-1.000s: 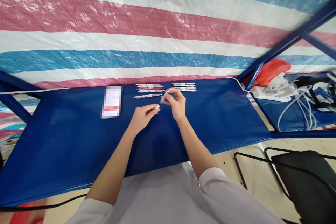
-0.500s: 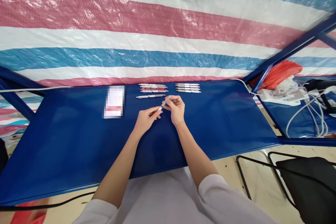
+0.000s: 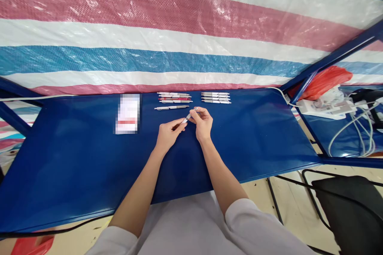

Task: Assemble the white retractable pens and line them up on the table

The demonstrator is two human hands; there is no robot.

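Pen at mid-view for me, held slantwise over the blue table. Largest, from where I watch, is the striped sheet behind, in red, white and blue; the table comes next. Then the two hands: I see the left hand pinching the pen's lower end and the right hand pinching its upper end, fingers curled in. Left of them lies a pixelated white rectangle. Smallest, beyond the hands, are the left-hand group of pens, a single pen just nearer, and the right-hand group of pens.
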